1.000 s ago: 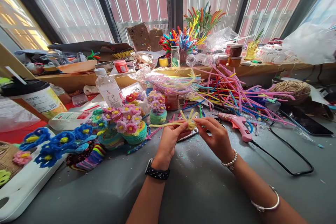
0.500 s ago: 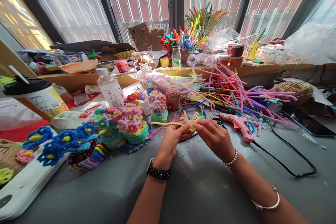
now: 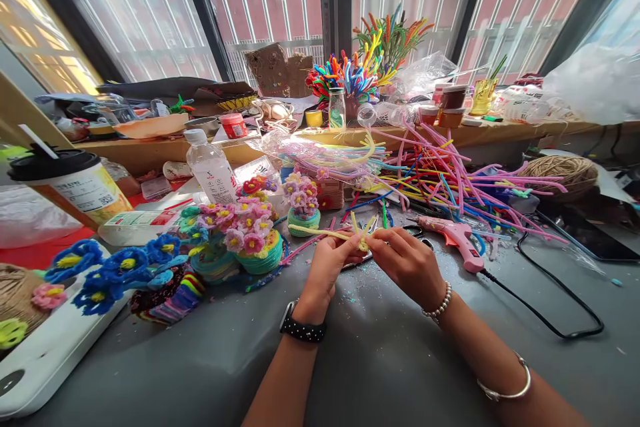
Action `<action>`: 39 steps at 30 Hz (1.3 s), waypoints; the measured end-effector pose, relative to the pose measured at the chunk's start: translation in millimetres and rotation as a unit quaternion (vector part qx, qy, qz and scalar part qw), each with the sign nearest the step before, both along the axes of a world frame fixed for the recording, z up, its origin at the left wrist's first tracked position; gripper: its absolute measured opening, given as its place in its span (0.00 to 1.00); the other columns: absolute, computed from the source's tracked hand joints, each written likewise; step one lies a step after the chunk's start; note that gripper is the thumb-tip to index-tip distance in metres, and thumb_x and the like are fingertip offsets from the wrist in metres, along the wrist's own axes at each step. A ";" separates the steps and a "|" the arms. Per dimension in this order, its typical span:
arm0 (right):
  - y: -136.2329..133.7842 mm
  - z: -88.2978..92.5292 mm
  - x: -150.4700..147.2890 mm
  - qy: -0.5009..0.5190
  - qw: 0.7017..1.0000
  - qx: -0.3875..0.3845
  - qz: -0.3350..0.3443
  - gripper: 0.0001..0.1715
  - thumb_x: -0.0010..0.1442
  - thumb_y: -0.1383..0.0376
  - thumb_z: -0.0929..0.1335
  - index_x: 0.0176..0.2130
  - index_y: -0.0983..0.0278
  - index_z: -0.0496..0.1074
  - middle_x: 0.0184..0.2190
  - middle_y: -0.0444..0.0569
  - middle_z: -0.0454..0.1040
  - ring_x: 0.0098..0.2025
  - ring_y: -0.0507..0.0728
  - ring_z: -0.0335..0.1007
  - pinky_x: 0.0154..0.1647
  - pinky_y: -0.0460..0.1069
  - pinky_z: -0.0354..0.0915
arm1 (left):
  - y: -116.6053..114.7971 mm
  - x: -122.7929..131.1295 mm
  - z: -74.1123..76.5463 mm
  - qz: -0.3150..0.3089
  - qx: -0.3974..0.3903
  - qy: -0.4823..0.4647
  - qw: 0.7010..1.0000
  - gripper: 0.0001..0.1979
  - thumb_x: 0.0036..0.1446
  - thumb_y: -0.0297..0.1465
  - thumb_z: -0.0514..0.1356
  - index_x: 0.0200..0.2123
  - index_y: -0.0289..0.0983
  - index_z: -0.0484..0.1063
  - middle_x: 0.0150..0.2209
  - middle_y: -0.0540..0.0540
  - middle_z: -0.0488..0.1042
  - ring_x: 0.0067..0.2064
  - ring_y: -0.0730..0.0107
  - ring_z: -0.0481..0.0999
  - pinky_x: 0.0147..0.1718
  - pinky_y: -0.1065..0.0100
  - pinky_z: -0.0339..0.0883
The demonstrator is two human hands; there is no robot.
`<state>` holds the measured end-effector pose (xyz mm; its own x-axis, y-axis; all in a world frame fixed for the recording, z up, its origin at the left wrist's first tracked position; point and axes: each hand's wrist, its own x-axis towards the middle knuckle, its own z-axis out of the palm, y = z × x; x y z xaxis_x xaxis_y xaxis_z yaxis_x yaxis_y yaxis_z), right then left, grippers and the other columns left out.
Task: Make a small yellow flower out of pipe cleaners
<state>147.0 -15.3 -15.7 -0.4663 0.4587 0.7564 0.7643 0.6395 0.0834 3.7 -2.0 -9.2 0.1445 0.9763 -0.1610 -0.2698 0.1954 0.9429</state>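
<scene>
While daylight comes through the barred windows [image 3: 273,13] way out ahead of the left hand [image 3: 327,267] and right hand [image 3: 409,260], the gray tabletop [image 3: 390,373] under them looks smooth and a bit shiny, with tiny crumbs [image 3: 356,295] scattered just below the fingers. So, head cam view: both hands are pinching one pale yellow fuzzy-stem piece [image 3: 364,244] between thumbs and fingertips, right where they meet, just above the table; short ends poke up and one long strand sticks out past the left hand. Beyond the hands is a wooden ledge [image 3: 295,147] crammed with stuff, including a bushy bunch of multicolored fuzzy stems [image 3: 345,77]. Ahead and to the right of the hands sits a messy heap of pink stems [image 3: 460,177], then a rough, round twine ball [image 3: 563,175]. Right beside the right hand is a glossy pink plastic glue gun [image 3: 460,241], black cord curling off. Left of the left hand you've got fluffy pink flowers [image 3: 250,227] over a ridged, coiled-looking turquoise pot [image 3: 259,257], plus fuzzy blue flowers [image 3: 127,263] with yellow centers farther out, and a clear plastic bottle [image 3: 213,170] behind.
</scene>
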 end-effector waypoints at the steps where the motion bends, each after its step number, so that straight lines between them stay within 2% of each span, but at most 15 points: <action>1: -0.1 0.1 0.2 0.000 1.000 0.000 -0.001 0.09 0.56 0.70 0.61 0.36 0.65 0.69 0.30 0.49 0.70 0.33 0.54 0.64 0.34 0.48 0.63 | 0.0 0.2 -0.1 0.002 0.004 -0.001 1.000 0.11 0.39 0.33 0.62 0.26 0.31 0.70 0.23 0.47 0.73 0.24 0.75 0.71 0.26 0.74 0.65; 7: 1.0 -4.0 -1.1 0.044 0.999 -0.020 -0.020 0.08 0.56 0.69 0.61 0.34 0.64 0.69 0.29 0.49 0.69 0.32 0.54 0.63 0.33 0.47 0.63 | 0.2 2.6 -0.8 0.017 0.045 -0.001 0.999 0.12 0.37 0.33 0.63 0.26 0.32 0.69 0.25 0.48 0.72 0.27 0.73 0.71 0.28 0.72 0.66; 14: 2.4 -6.5 -3.4 0.091 0.995 -0.047 -0.006 0.08 0.57 0.69 0.60 0.33 0.65 0.68 0.27 0.49 0.68 0.32 0.54 0.64 0.34 0.48 0.63 | -0.1 3.4 -1.7 0.035 0.092 0.028 0.995 0.10 0.38 0.31 0.63 0.25 0.32 0.69 0.25 0.49 0.71 0.28 0.74 0.70 0.28 0.72 0.66; 27: 2.5 -4.9 -4.3 0.038 0.999 0.000 -0.015 0.09 0.55 0.71 0.61 0.36 0.68 0.69 0.28 0.50 0.70 0.32 0.54 0.64 0.33 0.48 0.64 | -1.4 0.2 -0.2 -0.013 0.002 -0.065 0.998 0.10 0.36 0.29 0.64 0.25 0.33 0.68 0.26 0.50 0.71 0.31 0.75 0.71 0.35 0.71 0.64; 32: 3.3 -6.1 -5.6 0.048 0.999 0.007 -0.022 0.09 0.55 0.72 0.61 0.37 0.67 0.68 0.30 0.50 0.70 0.34 0.54 0.63 0.36 0.48 0.63 | -1.9 -0.2 -0.5 -0.011 -0.001 -0.098 0.995 0.10 0.35 0.27 0.65 0.23 0.32 0.67 0.25 0.51 0.72 0.31 0.74 0.72 0.38 0.69 0.64; 39: 3.9 -6.7 -3.2 0.054 0.998 -0.004 -0.008 0.07 0.55 0.71 0.62 0.35 0.66 0.68 0.29 0.50 0.69 0.34 0.54 0.63 0.36 0.48 0.62 | -0.9 0.2 -1.0 0.008 0.012 -0.080 0.997 0.10 0.34 0.26 0.65 0.22 0.33 0.66 0.24 0.52 0.71 0.30 0.75 0.71 0.35 0.71 0.63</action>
<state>143.8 -11.5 -22.4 -0.3739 0.4714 0.7987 0.7791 0.6268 -0.0052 3.9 -2.8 -10.2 0.1511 0.9818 -0.1148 -0.4190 0.1688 0.8921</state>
